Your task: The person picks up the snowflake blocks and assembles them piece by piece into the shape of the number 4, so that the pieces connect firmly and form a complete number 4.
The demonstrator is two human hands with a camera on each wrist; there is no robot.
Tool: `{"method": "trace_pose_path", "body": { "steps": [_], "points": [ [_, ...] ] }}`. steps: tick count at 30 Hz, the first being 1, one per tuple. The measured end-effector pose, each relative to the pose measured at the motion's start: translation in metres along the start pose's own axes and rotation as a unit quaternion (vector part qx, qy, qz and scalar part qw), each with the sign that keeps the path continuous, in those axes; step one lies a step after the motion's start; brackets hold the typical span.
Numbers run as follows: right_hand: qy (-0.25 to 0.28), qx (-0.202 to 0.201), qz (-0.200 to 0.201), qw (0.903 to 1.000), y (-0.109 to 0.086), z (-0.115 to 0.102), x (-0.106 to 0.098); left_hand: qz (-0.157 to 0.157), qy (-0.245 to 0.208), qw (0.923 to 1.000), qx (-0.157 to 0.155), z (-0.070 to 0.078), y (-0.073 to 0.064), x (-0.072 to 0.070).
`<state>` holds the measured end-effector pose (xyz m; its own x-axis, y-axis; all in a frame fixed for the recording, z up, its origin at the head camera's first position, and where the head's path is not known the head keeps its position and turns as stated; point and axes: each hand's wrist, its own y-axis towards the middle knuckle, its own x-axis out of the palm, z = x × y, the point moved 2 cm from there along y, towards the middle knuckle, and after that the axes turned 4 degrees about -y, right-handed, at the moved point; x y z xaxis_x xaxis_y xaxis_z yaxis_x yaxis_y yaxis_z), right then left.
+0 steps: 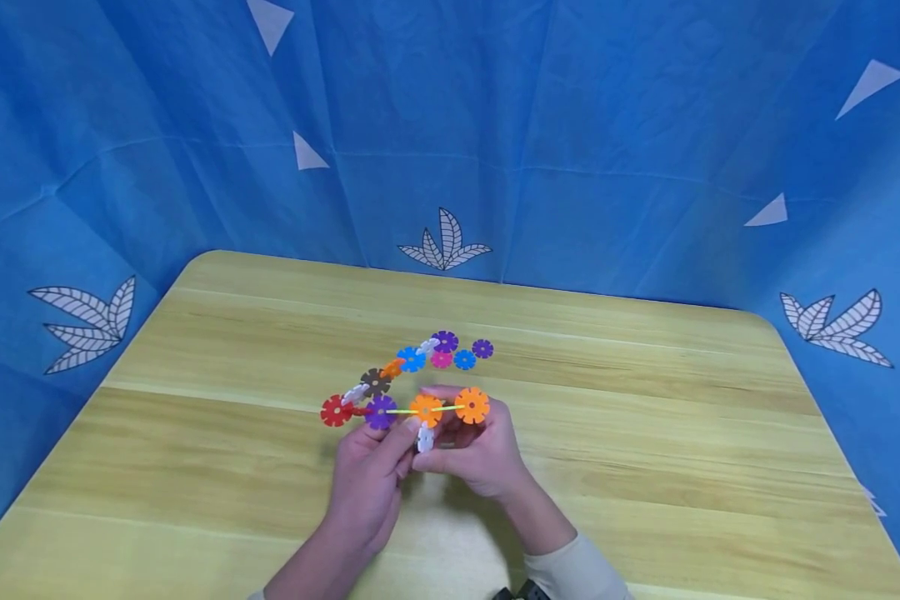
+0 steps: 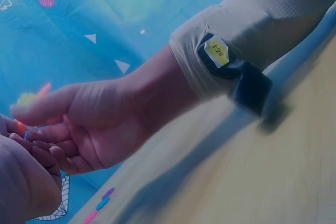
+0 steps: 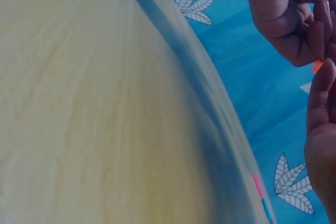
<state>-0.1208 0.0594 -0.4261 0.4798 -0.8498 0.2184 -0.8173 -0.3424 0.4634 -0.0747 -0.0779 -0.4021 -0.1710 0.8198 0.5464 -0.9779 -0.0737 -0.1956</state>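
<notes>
A bent chain of notched plastic interlocking discs (image 1: 376,382) in several colours is held up over the table in the head view. My left hand (image 1: 367,483) grips it near an orange disc (image 1: 424,410), thumb up against that disc. From the other side my right hand (image 1: 491,454) pinches around a white disc (image 1: 425,439) hanging below the orange one. Another orange disc (image 1: 472,405) ends the chain above the right fingers. Both hands' fingertips meet closely in the left wrist view, where the right hand (image 2: 100,124) faces the left hand (image 2: 26,182); the discs are mostly hidden there.
Loose discs lie on the table beyond the hands: pink (image 1: 441,359), blue (image 1: 465,359) and purple (image 1: 482,348). A blue patterned cloth (image 1: 570,150) hangs behind the wooden table (image 1: 682,433). A dark strapped device (image 2: 252,87) sits on the right sleeve.
</notes>
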Motion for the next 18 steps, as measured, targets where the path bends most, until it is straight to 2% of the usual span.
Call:
{"method": "trace_pose_path", "body": {
  "steps": [9,18],
  "points": [
    [-0.038,-0.002,0.018,0.9991,-0.0016,0.0006,0.0010,0.002,-0.017,0.9998,-0.005,-0.0009,-0.0005,0.0013],
    [-0.040,0.005,0.020,0.9990,-0.0004,-0.0022,0.0020,0.003,-0.020,0.9997,-0.013,0.0004,-0.0026,0.0014]
  ]
}}
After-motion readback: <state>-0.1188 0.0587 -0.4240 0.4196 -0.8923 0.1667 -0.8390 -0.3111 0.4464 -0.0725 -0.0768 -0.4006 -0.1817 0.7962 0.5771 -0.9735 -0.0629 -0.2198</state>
